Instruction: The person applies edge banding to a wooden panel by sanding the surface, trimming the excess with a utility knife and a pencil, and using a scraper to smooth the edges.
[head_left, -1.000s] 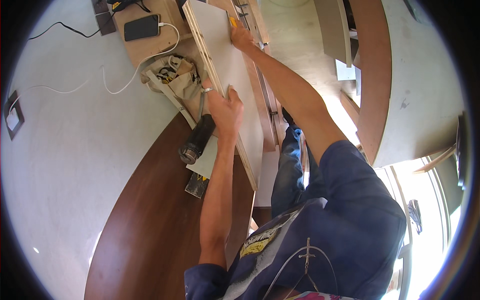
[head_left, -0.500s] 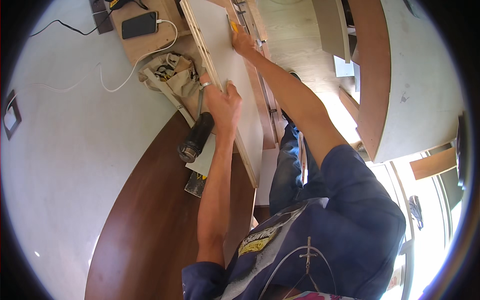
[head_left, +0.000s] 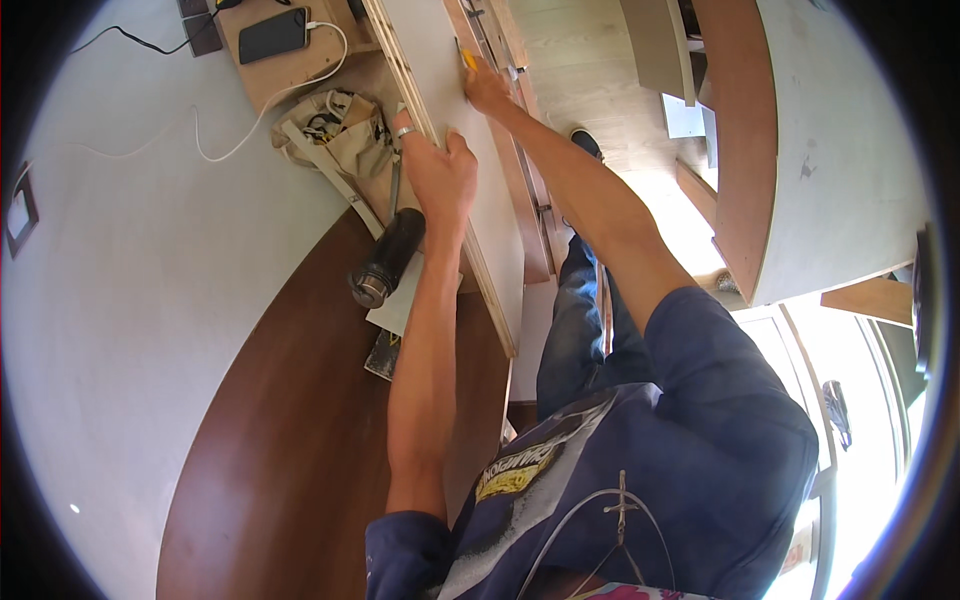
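Long, straight-sided board (head_left: 491, 195) with a smooth, pale grey face and a raw edge of layered wood; it is tilted, its edge turned toward the left fingers (head_left: 408, 142), which hook around it while the left thumb (head_left: 457, 146) lies by the face. One end extends beyond the upper border, past the fingers of both hands; the other, cornered end lies well below them. Yellow tool (head_left: 469, 60), small, with a dark, narrow tip; partly hidden by the right fingers (head_left: 484, 84), it projects just above them at the board's face.
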